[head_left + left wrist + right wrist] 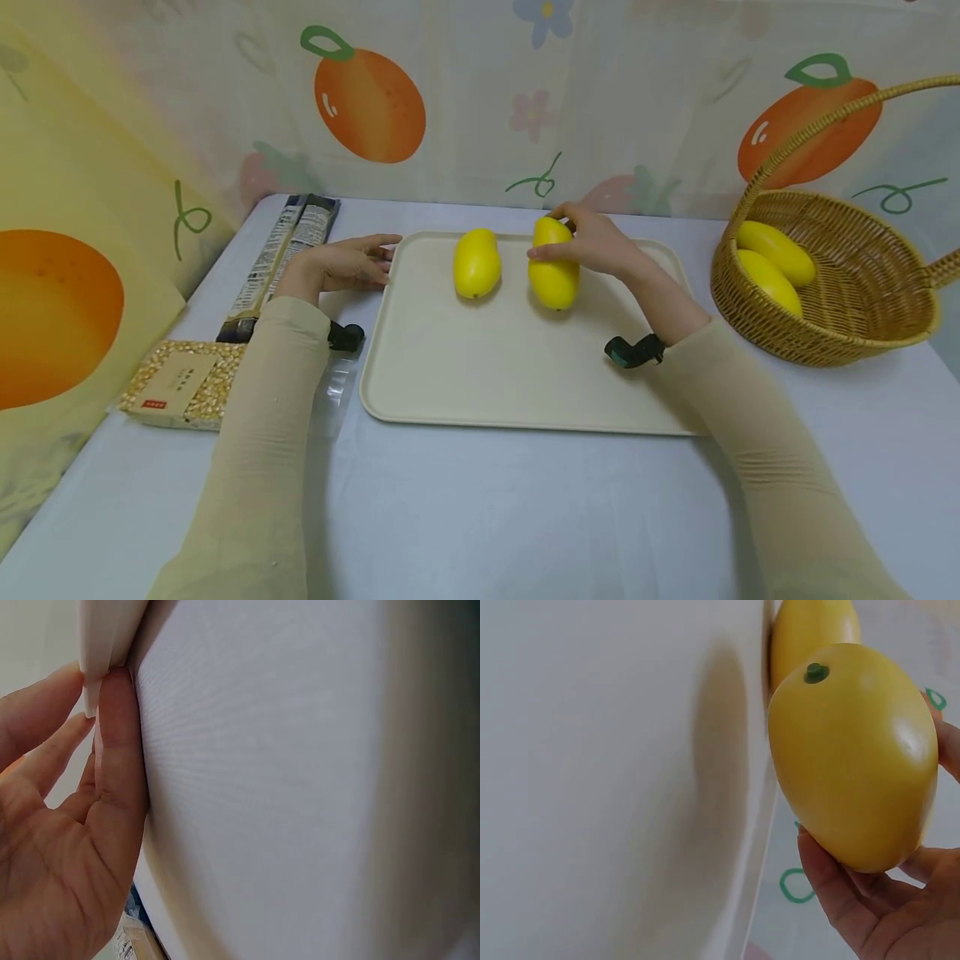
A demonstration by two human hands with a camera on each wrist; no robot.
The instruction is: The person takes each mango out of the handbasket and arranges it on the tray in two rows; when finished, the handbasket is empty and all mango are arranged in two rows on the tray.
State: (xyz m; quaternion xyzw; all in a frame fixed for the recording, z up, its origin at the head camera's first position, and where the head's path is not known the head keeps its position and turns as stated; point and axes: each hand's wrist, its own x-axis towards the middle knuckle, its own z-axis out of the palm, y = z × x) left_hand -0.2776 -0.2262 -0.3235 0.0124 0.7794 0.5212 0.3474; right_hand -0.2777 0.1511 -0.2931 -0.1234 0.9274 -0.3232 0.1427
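Observation:
My left hand (354, 260) is at the left edge of the beige tray (487, 367). In the left wrist view its fingers (120, 712) pinch the tray's rim (109, 637), one digit low against the tablecloth. My right hand (596, 237) grips a yellow mango (555, 279) above the tray's right half. The right wrist view shows this mango (851, 757) raised off the tray, its green stem end facing the camera. Another yellow mango (477, 263) lies on the tray to its left, partly hidden behind the held one in the right wrist view.
A wicker basket (847, 333) with a tall handle stands at the right, holding two yellow mangoes (776, 250). On the left lie long dark packets (281, 258) and a bag of yellow kernels (180, 383). A patterned curtain (480, 100) hangs behind the table.

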